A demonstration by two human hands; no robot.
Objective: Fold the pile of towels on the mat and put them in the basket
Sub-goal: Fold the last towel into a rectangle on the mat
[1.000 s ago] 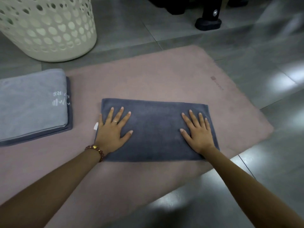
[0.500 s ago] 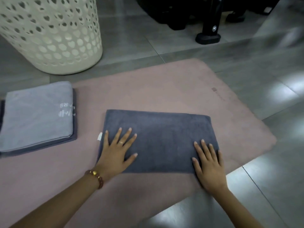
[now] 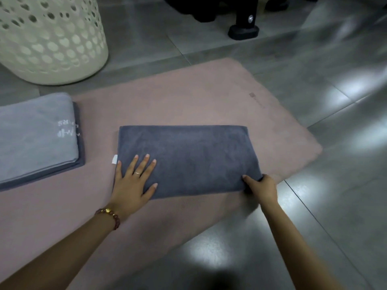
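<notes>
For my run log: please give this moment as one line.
left hand: flat on dark grey folded towel | right hand: grips its near right corner | stage: folding

Dark grey towel (image 3: 188,158): folded into a flat oblong, lying lengthwise across the middle of the pink mat (image 3: 178,97), small white tag (image 3: 114,159) poking out at its left edge. Pressed flat near the left corner by the left hand (image 3: 132,183), pinched at the near right corner by the right hand (image 3: 261,187). Further left on the mat: light grey towel (image 3: 35,135), folded, white lettering, stacked on a darker towel (image 3: 81,143). Beyond, on the floor (image 3: 293,59): cream perforated basket (image 3: 52,38), upright.
</notes>
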